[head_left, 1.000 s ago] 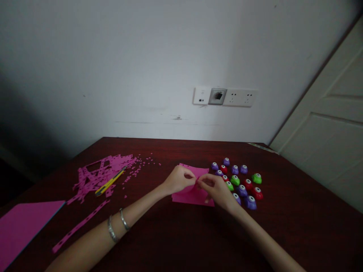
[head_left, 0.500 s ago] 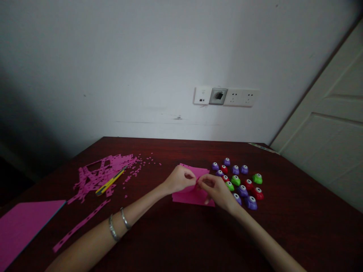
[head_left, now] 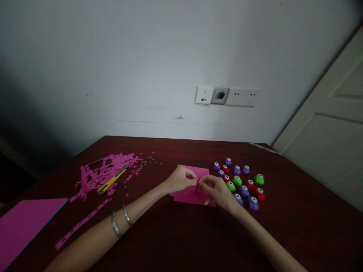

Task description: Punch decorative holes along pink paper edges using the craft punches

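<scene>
My left hand [head_left: 181, 180] is closed in a pinch, with two silver bangles on its wrist. Facing it, my right hand [head_left: 217, 190] also pinches, its fingertips almost meeting those of the left. Between them is a small deep-pink piece [head_left: 198, 183], mostly covered by the fingers, so its shape cannot be made out. Both hands hover over a stack of pink sheets [head_left: 185, 197] lying on the table. Just right of my right hand stand several small plastic pieces with eye-like tops, such as a purple one [head_left: 252, 204], a red one [head_left: 260, 194] and a green one [head_left: 259, 179].
On the left, punched pink strips [head_left: 99, 177] lie in a heap with a yellow utility knife [head_left: 112, 181] over it and tiny scraps around. One long strip [head_left: 82, 223] and a large pink sheet [head_left: 27, 223] lie nearer. The wall with sockets [head_left: 244, 97] borders the table [head_left: 170, 241].
The two hands keep their pinch with hardly any movement. The sheets under them look slightly shifted, a corner now showing further left. The whole view has moved a little.
</scene>
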The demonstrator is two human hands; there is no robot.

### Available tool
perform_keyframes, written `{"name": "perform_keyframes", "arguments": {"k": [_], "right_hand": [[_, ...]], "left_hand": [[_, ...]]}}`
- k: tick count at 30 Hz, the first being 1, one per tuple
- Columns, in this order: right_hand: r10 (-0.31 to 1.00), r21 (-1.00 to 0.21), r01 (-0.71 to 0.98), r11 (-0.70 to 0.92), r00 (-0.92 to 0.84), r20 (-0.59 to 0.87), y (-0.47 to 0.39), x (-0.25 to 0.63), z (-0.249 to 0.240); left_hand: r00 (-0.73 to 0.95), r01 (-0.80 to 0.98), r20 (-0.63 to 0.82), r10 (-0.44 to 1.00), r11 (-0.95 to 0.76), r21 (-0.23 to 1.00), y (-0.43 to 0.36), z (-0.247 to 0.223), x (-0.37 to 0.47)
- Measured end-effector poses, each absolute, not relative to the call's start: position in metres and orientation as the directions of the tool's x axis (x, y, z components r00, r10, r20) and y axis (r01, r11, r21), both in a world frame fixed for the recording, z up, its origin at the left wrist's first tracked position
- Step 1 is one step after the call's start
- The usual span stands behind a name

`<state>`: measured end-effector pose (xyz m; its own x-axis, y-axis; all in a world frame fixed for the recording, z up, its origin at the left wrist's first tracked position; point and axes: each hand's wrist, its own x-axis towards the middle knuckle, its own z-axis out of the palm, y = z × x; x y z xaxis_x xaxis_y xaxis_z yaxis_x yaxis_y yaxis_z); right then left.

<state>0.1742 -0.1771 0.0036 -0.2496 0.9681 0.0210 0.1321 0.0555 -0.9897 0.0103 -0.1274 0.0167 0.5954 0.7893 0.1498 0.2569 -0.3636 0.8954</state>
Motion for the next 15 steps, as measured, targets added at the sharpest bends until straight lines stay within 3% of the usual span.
{"name": "perform_keyframes", "arguments": {"k": [8,15], "right_hand": [[0.968,-0.991,0.130,0.024,-0.252,-0.010,-0.176,0.176,0.007],[0.975,-0.957,0.289,-0.012,-0.210,-0.075,-0.168,0.204,0.025]], "left_hand": [[0.616,0.246,0.129,0.777,-0.346,0.905,-0.125,0.017,0.008],[0.655,0.275,0.108,0.748,-0.369,0.888,-0.120,0.021,0.003]]}}
